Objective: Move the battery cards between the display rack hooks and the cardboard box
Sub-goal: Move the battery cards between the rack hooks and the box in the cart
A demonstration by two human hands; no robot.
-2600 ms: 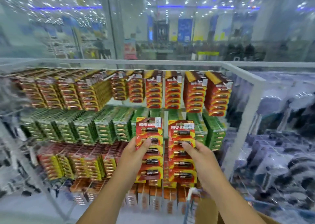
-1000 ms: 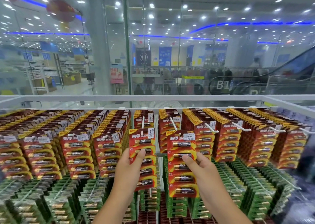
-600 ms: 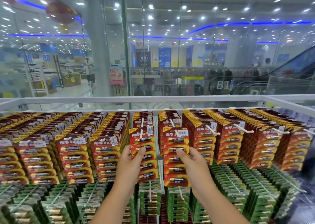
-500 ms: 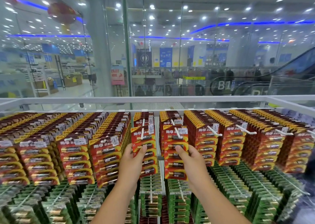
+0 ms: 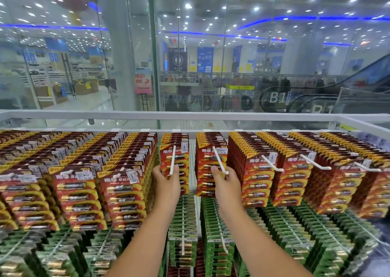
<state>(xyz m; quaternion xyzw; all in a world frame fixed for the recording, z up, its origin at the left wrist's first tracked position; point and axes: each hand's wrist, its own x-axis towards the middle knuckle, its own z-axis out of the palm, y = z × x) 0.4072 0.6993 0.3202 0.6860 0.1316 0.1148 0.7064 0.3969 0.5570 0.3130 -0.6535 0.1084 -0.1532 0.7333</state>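
Red battery cards fill the display rack point(image 5: 211, 116); left hand point(image 5: 166, 181) and right hand point(image 5: 226, 182) each pinch a card stack point(image 5: 176, 156) threaded on white hooks point(image 5: 220, 160) just above their fingers

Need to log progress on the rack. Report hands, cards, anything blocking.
Left hand grips red battery card threaded on white hook. Right hand grips second red card on neighbouring hook. Nothing blocking either hook.
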